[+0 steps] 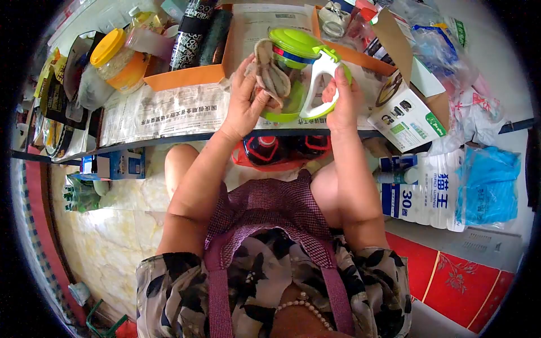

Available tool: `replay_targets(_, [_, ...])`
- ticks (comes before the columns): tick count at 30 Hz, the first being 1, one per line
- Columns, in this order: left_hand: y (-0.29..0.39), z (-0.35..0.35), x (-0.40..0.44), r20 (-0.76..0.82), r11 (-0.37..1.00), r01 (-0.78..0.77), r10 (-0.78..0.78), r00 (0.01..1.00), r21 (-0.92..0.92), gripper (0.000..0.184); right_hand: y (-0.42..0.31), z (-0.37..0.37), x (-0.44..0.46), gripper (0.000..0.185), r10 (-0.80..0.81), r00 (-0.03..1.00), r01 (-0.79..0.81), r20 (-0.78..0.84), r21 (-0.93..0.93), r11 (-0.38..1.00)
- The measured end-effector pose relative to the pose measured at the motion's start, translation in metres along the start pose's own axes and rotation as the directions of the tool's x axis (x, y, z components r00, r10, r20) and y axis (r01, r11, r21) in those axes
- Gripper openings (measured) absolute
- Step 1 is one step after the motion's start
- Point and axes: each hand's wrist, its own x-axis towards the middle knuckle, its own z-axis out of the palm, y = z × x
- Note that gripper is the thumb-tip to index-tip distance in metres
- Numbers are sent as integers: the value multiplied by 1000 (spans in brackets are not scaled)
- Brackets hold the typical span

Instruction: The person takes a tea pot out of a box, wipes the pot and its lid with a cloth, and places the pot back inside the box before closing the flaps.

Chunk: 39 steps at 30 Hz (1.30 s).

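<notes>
A glass pitcher with a bright green lid (294, 40), a green base and a white-and-green handle (319, 84) is held above the front of the shelf. My right hand (342, 98) is closed around its handle. Against the left side of the pitcher, my left hand (246, 101) grips a crumpled greyish-beige cloth (271, 73). The cloth covers part of the clear body. Newspaper (169, 112) lines the shelf beneath both hands.
An orange tray (189, 78) holds dark patterned cylinders, beside a yellow-lidded jar (117, 62). To the right stand an open cardboard box (414, 115) and plastic bags (445, 62). Dark bottles in red wrapping (267, 151) sit under the shelf edge (169, 139).
</notes>
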Motion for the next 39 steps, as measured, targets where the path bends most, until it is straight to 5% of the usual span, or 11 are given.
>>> replay_targets(5, [25,14,-6,91,870,-198,176,980,452,43,8,-2,0,40,-34,996,51,85,-205,977])
replay_targets(8, [37,26,-17,128,829,-244,207,970,503,47,1,16,-12,57,112,992,-111,62,-20,994])
replay_targets(12, [45,35,-19,84,891,-305,294,952,337,61,-3,2,-21,65,307,895,-282,323,-124,951])
replay_targets(16, [47,42,-14,-111,923,-348,368,923,164,61,5,25,-34,54,144,986,-114,82,-297,948])
replay_targets(18, [54,43,-13,-133,923,-356,374,918,144,58,4,16,-33,53,-168,923,345,345,-555,757])
replay_targets(20, [54,46,-18,-38,917,-376,384,923,135,55,4,4,-32,53,-316,691,722,650,-600,345])
replay_targets(22, [48,54,-25,44,913,-392,390,920,109,52,4,2,-28,54,28,952,66,304,-295,953])
replay_targets(24, [39,62,-30,42,895,-437,435,900,92,52,7,-7,-21,56,434,871,-473,232,150,868])
replay_targets(27, [31,63,-40,95,882,-453,443,891,132,45,-15,25,-35,59,321,947,-318,16,-111,942])
replay_targets(31, [28,57,-53,296,846,-486,417,860,219,37,-10,11,-25,53,228,974,-218,-1,-305,927])
replay_targets(39, [32,44,-68,652,891,-372,122,748,259,32,-1,1,-16,50,197,980,-190,21,-184,964])
